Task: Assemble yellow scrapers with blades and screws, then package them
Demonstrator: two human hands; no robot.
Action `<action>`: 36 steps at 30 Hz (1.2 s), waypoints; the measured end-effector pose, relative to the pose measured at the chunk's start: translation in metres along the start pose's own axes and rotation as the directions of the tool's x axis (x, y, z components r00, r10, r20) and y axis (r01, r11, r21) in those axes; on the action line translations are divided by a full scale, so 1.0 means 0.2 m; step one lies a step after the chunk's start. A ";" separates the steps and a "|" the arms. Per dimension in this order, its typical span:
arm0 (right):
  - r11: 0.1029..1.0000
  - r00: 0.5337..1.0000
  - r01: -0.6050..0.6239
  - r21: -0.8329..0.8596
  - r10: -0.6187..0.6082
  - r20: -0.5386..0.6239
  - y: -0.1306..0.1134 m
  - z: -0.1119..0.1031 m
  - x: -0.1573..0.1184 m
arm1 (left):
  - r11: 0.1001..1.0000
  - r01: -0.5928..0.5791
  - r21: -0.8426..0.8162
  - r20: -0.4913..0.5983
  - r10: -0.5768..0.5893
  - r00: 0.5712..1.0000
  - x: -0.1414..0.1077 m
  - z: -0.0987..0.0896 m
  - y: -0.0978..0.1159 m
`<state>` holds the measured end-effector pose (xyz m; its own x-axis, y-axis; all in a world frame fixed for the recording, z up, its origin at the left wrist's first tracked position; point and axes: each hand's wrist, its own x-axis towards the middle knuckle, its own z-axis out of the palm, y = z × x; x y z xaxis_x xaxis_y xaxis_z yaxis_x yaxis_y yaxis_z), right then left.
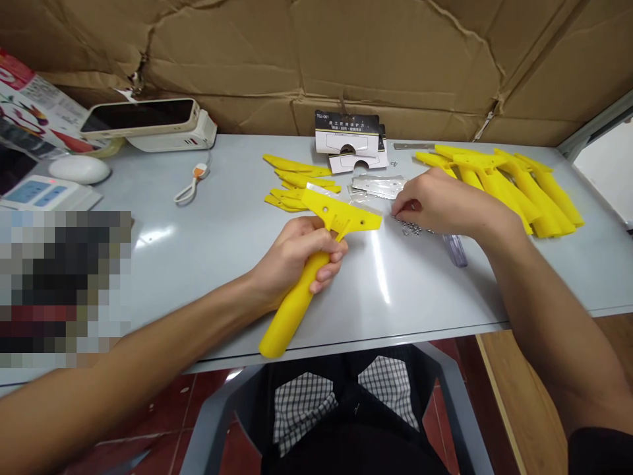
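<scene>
left hand (314, 251) gripping yellow scraper (293, 307), fingers wrapped round its handle near the head, scraper tilted over the front part of the grey table (198, 244). right hand (445, 203) at the small screws (413, 229), thumb and finger look pinched together, can't tell if a screw sits between them. metal blades (378, 187) just behind the screws, yellow handles (541, 198) grouped to the right.

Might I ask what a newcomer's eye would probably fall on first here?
Probably the bright yellow scraper, held in the left hand near the centre. Next would come the yellow handles lying on the right of the table, then the right hand at the scattered small metal parts.
</scene>
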<state>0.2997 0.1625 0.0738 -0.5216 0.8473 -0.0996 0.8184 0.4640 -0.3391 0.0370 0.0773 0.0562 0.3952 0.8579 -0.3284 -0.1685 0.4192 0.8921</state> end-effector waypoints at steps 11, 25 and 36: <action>0.998 0.999 -0.002 -0.063 0.004 0.036 -0.01 0.00 -0.01 | 1.000 -0.017 -0.015 -0.013 0.017 1.000 0.00 0.01 0.00; 0.987 0.999 0.001 -0.160 0.007 0.053 -0.05 -0.06 -0.01 | 0.999 -0.035 -0.013 0.002 0.035 0.999 0.01 0.01 0.01; 0.997 0.990 0.075 0.027 -0.072 -0.122 -0.10 -0.04 -0.02 | 1.000 -0.025 -0.019 0.003 0.025 1.000 0.01 0.00 0.00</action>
<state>0.2871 0.1512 0.0888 -0.5458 0.8370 0.0395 0.7700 0.5195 -0.3705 0.0380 0.0782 0.0553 0.3935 0.8673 -0.3049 -0.1954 0.4030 0.8941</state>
